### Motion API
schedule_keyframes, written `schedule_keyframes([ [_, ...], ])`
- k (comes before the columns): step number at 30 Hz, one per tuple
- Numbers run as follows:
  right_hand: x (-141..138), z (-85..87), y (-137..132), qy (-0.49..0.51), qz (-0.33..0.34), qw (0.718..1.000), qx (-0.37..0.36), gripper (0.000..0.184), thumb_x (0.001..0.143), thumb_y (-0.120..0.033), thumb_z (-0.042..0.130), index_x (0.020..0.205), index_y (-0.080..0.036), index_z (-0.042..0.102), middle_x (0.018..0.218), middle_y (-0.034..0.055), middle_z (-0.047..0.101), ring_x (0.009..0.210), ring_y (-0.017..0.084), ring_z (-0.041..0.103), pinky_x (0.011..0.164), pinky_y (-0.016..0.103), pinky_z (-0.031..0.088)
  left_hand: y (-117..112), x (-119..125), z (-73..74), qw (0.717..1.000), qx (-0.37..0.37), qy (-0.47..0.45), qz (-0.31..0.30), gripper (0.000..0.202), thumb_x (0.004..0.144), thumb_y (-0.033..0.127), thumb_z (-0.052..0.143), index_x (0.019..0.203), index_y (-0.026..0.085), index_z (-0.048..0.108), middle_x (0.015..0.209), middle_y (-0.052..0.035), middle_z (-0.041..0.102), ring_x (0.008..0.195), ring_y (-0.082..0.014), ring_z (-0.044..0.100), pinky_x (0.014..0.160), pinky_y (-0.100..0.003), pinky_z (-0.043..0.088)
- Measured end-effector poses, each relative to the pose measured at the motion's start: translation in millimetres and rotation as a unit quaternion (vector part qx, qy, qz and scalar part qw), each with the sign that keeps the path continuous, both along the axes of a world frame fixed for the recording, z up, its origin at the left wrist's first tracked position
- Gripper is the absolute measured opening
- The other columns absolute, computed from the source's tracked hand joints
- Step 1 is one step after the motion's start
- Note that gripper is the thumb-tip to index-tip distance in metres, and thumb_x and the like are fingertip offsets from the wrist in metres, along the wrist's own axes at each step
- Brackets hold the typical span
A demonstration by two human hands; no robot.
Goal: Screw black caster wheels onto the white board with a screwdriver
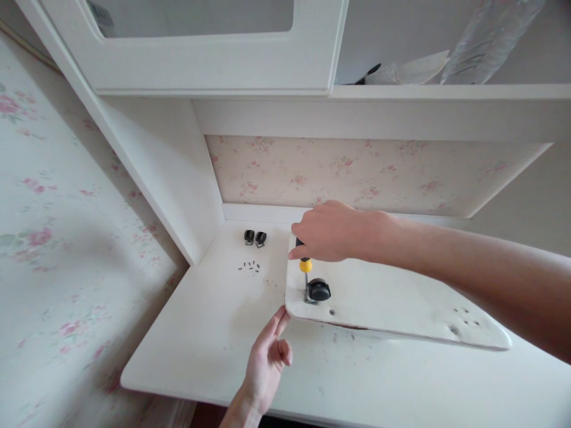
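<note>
The screwdriver (306, 266) stands nearly upright under the right hand (328, 232). Its yellow collar shows just below the fingers, and its tip is down at the metal bracket of a black caster (318, 289). The caster sits near the rounded end of a white board (392, 303), which lies flat on the table (200, 345) and runs away to the right of that hand.

As I judge it, the main risk is the tip slipping out of the screw. If the shaft leans, or the board turns under the push, the tip could skid across the painted face or jab towards the left hand (270, 356) just below it. The board rests loose on the table, so a hard twist could also shift it.

The right hand is closed round the top of the handle, knuckles up, hiding most of the grip. The left hand is mostly open and holds nothing. Its forefinger is stretched out to touch the board's rounded edge, and its other fingers are loosely curled.

Beyond the left hand, further back on the table, lie a few small dark screws (250, 266). Two more casters (254, 238) stand behind them, left of the right hand.
</note>
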State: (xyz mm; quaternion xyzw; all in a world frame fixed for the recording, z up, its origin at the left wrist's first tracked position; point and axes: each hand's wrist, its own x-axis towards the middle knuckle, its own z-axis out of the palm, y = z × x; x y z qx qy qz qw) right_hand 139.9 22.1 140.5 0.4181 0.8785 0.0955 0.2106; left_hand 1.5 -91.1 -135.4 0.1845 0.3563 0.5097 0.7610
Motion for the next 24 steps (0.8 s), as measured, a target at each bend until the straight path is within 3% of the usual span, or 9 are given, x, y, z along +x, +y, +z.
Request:
schedule_keyframes([
  [3,3.1,4.0,-3.2,0.022,-0.019,0.997,-0.072,0.039,0.097,-0.047,0.044,0.123,-0.023,0.059,0.104,0.0103,0.072,0.08,0.025,0.066,0.055,0.033,0.037,0.6,-0.1,-1.1,1.0,0.002,-0.009,-0.003,0.041,0.092,0.044,0.06,0.13,0.028,0.066,0.154,-0.01,0.044,0.051,-0.0008,0.048,0.051,-0.02,0.043],
  [5,5.2,3.4,-3.5,0.031,-0.017,0.995,-0.098,0.037,0.096,-0.038,0.046,0.128,-0.023,0.055,0.108,0.0098,0.071,0.075,0.022,0.065,0.053,0.033,0.037,1.4,-0.3,-1.7,1.0,0.0,-0.011,-0.001,0.042,0.092,0.043,0.061,0.13,0.028,0.067,0.153,-0.0107,0.045,0.05,-0.0006,0.047,0.051,-0.019,0.042],
  [8,5.5,-1.8,0.6,0.01,-0.002,0.999,-0.04,0.037,0.098,-0.041,0.042,0.111,-0.016,0.065,0.092,0.0134,0.072,0.075,0.025,0.066,0.057,0.035,0.039,2.8,-0.8,-1.7,1.0,-0.002,-0.011,0.001,0.043,0.091,0.042,0.061,0.131,0.026,0.066,0.153,-0.012,0.045,0.05,-0.0008,0.047,0.05,-0.02,0.041],
  [11,4.4,-4.2,4.6,-0.003,0.0,1.0,0.009,0.051,0.1,-0.05,0.034,0.094,-0.014,0.07,0.083,0.0152,0.07,0.081,0.03,0.067,0.06,0.038,0.041,3.2,-1.0,-1.5,1.0,-0.001,-0.013,0.001,0.042,0.092,0.042,0.06,0.131,0.027,0.066,0.153,-0.0116,0.045,0.05,-0.0008,0.047,0.05,-0.019,0.041],
  [14,6.0,-0.1,3.3,0.016,-0.026,0.998,-0.056,0.047,0.097,-0.053,0.039,0.117,-0.019,0.063,0.093,0.0121,0.071,0.076,0.027,0.066,0.056,0.035,0.039,2.9,-0.8,-2.3,1.0,-0.002,-0.021,0.001,0.04,0.093,0.042,0.06,0.13,0.028,0.066,0.154,-0.0106,0.045,0.05,-0.0007,0.047,0.05,-0.019,0.041],
  [17,8.5,1.6,1.4,0.025,-0.029,0.994,-0.104,0.043,0.095,-0.041,0.046,0.132,-0.021,0.053,0.096,0.01,0.071,0.071,0.023,0.065,0.053,0.033,0.038,3.0,-0.4,-3.9,0.999,-0.007,-0.033,0.002,0.04,0.093,0.041,0.06,0.13,0.027,0.067,0.153,-0.0106,0.046,0.05,-0.0009,0.047,0.05,-0.019,0.041],
  [20,8.5,-3.2,3.4,0.011,-0.004,0.999,-0.037,0.04,0.097,-0.044,0.043,0.116,-0.015,0.064,0.086,0.0122,0.071,0.075,0.027,0.066,0.058,0.035,0.04,3.4,0.0,-4.4,0.999,-0.013,-0.035,0.005,0.039,0.094,0.04,0.059,0.129,0.026,0.067,0.152,-0.0101,0.048,0.049,-0.0009,0.046,0.049,-0.018,0.04],
  [22,7.6,-5.7,5.0,0.004,0.005,1.0,-0.003,0.049,0.098,-0.052,0.038,0.102,-0.014,0.069,0.083,0.0138,0.07,0.079,0.029,0.066,0.061,0.038,0.041,3.2,0.4,-4.1,0.999,-0.015,-0.031,0.006,0.038,0.095,0.039,0.058,0.129,0.026,0.067,0.152,-0.0098,0.047,0.049,-0.0011,0.046,0.049,-0.018,0.04],
  [24,7.8,-5.2,5.0,0.01,-0.003,1.0,-0.02,0.051,0.097,-0.055,0.037,0.105,-0.015,0.068,0.085,0.0135,0.07,0.077,0.029,0.066,0.06,0.038,0.041,2.6,0.8,-3.6,0.999,-0.015,-0.027,0.006,0.038,0.095,0.04,0.057,0.129,0.026,0.067,0.152,-0.0093,0.047,0.05,-0.0013,0.046,0.05,-0.018,0.041],
])
